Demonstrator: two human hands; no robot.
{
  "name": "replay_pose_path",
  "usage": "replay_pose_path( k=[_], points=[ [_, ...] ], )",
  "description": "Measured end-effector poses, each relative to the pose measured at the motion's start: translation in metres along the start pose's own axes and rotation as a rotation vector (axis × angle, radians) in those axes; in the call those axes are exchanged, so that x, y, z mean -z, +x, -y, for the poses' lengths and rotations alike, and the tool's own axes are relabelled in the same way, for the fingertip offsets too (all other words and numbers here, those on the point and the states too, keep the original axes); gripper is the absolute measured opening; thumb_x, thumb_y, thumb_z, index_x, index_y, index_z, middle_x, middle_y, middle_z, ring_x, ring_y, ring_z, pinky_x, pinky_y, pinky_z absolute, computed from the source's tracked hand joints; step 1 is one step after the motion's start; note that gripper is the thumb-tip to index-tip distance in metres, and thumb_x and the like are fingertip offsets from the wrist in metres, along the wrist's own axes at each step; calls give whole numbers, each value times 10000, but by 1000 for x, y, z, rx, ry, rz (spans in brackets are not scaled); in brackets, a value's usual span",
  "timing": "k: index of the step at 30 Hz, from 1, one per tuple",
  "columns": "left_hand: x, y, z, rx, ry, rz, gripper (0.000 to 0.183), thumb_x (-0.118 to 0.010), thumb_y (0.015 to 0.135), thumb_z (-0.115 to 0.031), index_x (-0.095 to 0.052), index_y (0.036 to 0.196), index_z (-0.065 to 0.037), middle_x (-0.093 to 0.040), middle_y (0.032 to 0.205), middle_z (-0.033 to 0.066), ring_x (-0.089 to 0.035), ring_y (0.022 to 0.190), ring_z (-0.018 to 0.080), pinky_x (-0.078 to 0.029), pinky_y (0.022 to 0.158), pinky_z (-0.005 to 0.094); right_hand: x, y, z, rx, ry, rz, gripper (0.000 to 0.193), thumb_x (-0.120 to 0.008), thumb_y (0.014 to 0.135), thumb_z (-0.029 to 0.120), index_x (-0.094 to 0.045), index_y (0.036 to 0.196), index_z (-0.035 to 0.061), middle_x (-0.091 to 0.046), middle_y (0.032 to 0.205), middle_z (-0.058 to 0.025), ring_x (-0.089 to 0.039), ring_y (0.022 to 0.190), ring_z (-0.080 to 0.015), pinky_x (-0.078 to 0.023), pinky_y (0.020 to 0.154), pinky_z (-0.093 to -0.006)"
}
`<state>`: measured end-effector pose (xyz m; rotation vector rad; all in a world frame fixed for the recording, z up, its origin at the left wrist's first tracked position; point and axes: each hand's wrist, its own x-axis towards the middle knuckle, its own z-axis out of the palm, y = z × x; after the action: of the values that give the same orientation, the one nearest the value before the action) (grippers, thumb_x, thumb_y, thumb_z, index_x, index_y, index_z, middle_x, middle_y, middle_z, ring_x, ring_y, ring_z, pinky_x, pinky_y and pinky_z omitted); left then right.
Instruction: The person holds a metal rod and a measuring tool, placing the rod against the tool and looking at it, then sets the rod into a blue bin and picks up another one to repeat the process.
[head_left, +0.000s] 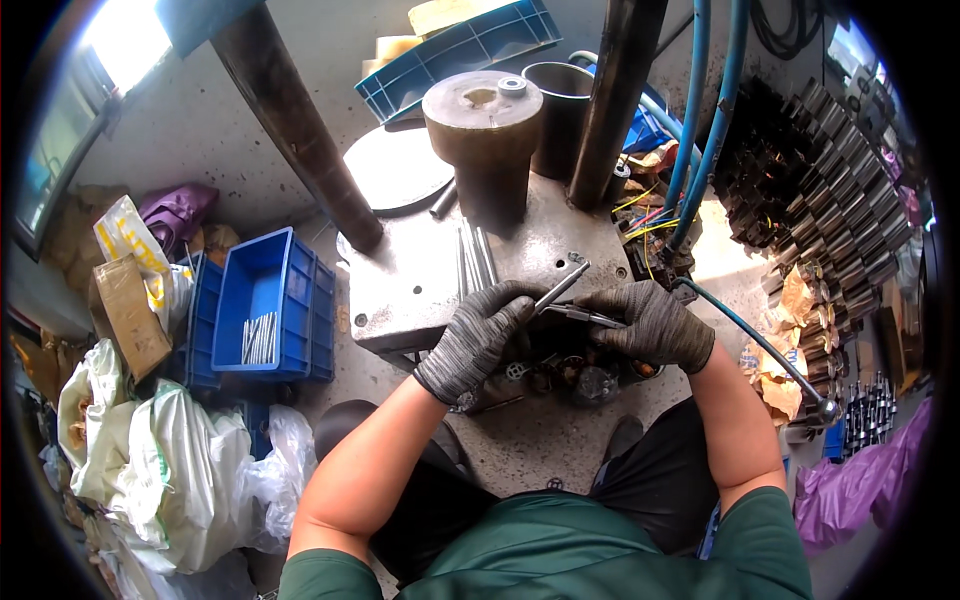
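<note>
My left hand, in a grey knit glove, is closed on a short shiny metal rod that slants up to the right. My gloved right hand grips a slim metal tool whose exact kind I cannot make out; its tip comes close to the rod, and contact is unclear. Both hands are over the front edge of the steel press table. Several long metal rods lie on that table just beyond my left hand.
A thick steel post with a small ring on top stands behind the hands, between two dark columns. Blue crates, one holding metal rods, and white sacks are at left. At right are a lever with a ball end and stacked metal cylinders.
</note>
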<state>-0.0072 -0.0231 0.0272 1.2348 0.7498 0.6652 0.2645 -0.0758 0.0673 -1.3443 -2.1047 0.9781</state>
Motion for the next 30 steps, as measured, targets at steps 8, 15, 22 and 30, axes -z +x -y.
replay_pose_path(
  k=[8, 15, 22, 30],
  points=[
    [12, 5, 8, 190, -287, 132, 381, -627, 1050, -280, -643, 1298, 8, -693, 822, 37, -643, 649, 104, -521, 541, 232, -12, 7, -20, 59, 21, -2, 526, -777, 863, 150, -661, 1363, 39, -746, 1140, -166, -718, 1005, -228, -558, 917, -376],
    [24, -1, -8, 257, -542, 192, 495, -635, 1023, -278, -568, 1407, 27, -720, 800, 92, -650, 547, 150, -540, 495, 256, -21, 5, -12, -297, 813, 232, 578, -775, 920, 155, -578, 1440, 0, -698, 1191, -58, -651, 1056, -150, -547, 929, -329],
    [79, 4, 11, -74, 565, -415, 497, -605, 987, -70, -564, 1479, -126, -726, 989, 149, -704, 805, 229, -567, 714, 349, -15, 10, -38, -147, 73, -184, 316, -691, 864, 130, -617, 1149, 16, -657, 969, -129, -653, 887, -289, -536, 826, -400],
    [130, 0, 17, -127, 1372, -673, 330, -679, 911, -65, -737, 1231, -122, -662, 1147, 156, -644, 1088, 340, -536, 972, 433, -15, 16, -49, -28, -390, -373, 397, -614, 781, 66, -662, 1170, -1, -699, 1055, -235, -640, 1031, -428, -519, 938, -497]
  ],
)
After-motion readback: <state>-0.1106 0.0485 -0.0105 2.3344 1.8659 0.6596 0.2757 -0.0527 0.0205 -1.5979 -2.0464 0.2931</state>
